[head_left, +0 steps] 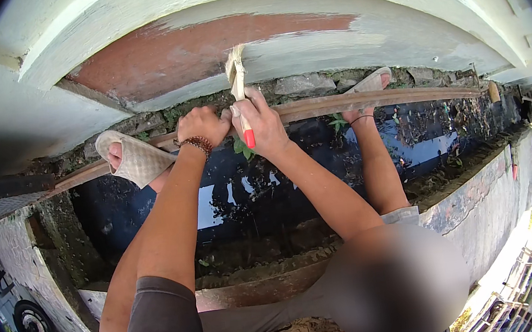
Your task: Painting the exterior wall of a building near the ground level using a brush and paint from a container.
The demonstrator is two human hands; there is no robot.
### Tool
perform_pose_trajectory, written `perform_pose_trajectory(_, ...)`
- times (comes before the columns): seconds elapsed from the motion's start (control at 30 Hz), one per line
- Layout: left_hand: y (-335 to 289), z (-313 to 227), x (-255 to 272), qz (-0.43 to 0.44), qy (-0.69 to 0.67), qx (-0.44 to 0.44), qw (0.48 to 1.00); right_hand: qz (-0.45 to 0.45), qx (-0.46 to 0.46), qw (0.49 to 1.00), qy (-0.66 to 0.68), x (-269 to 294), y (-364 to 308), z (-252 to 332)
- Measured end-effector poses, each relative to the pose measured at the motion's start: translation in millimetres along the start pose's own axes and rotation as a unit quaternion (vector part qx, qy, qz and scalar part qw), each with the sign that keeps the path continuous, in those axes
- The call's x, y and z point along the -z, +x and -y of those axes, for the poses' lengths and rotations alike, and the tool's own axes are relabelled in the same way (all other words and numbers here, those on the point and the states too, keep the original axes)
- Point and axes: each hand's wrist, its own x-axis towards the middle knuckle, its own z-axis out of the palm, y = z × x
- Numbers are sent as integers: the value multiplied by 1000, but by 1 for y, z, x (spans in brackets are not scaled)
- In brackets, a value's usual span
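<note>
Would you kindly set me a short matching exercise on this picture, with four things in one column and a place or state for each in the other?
1. paintbrush
2. bracelet
3. beam
4. water

A. dark and reflective
B. in the right grip
C. long and narrow
D. around the left wrist

Pairs: 1-B, 2-D, 3-C, 4-A

Rough-bristled brush, streaky matt painted wall, rough wooden-looking plank, glossy water, 2 textured matt slippers
</note>
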Motion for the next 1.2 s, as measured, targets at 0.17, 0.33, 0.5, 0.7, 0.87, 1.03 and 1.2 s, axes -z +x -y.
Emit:
perform_pose_trajectory(0.17, -2, -1, 7, -1, -3, 16, 1000, 127, 196, 968, -89, 74, 14, -42)
perform_pose_trajectory(0.33, -1, -5, 3, 2, -4, 12, 1000, -118, 91, 977, -155, 174, 16, -90)
perform_pose_trajectory(0.5, -1, -5, 5, -8, -1, 17, 1000, -276, -18, 939, -204, 198, 10, -108)
perform_pose_trajectory(0.7, -1, -11, 5, -13, 9, 21, 1000, -133, 30, 989, -50, 71, 11, -43)
perform_pose_trajectory(0.87, -1, -9, 3, -4, -4, 34, 999, 26, 165, 985, 32, 55, 17, -18)
perform_pose_trajectory(1.03, -3, -6, 4, -19, 6, 35, 999, -156, 113, 980, -47, 147, 22, -91)
perform_pose_trajectory(1.2, -5, -12, 9, -17, 1, 34, 999, -362, 27, 908, -208, 160, 27, -91)
